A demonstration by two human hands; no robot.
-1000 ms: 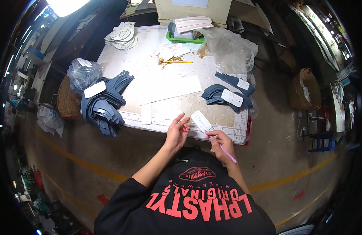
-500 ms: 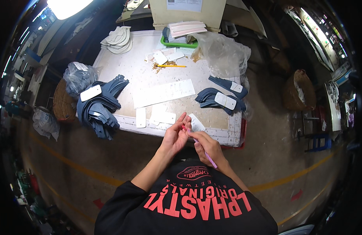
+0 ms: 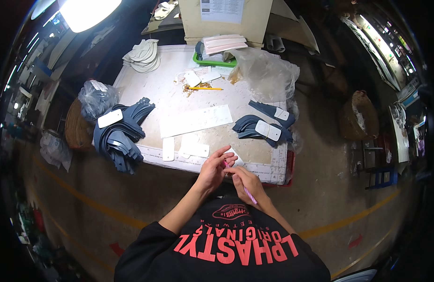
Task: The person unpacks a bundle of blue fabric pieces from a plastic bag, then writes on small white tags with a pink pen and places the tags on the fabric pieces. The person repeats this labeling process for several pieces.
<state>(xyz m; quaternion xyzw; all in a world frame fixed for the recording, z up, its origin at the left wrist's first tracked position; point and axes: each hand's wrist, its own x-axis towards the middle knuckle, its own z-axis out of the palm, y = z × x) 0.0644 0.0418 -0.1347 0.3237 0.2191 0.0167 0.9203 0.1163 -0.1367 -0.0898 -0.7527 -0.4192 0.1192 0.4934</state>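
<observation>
Both my hands are together just over the near edge of the table (image 3: 268,176). My right hand (image 3: 247,181) is wrapped round a slim pink-and-purple pen (image 3: 250,195), whose back end sticks out below the palm. My left hand (image 3: 212,171) is turned palm up, its fingers loosely curled at the pen's pinkish front end. The finer grip there is partly hidden. Just beyond the fingers lies a small white paper piece (image 3: 235,157). White card templates (image 3: 168,149) rest left of my hands, with a long white strip (image 3: 196,121) behind them.
Dark blue cut fabric pieces lie in a left bundle (image 3: 127,121) and a right bundle (image 3: 247,126), with white cards on top. Farther back are a yellow pencil (image 3: 205,88), a green tray (image 3: 217,62), a clear plastic bag (image 3: 268,70) and white fabric pieces (image 3: 142,56).
The table and everything on it sit slightly lower in the picture. My hands stay joined at the pen, and my left fingers have tilted a little to the right.
</observation>
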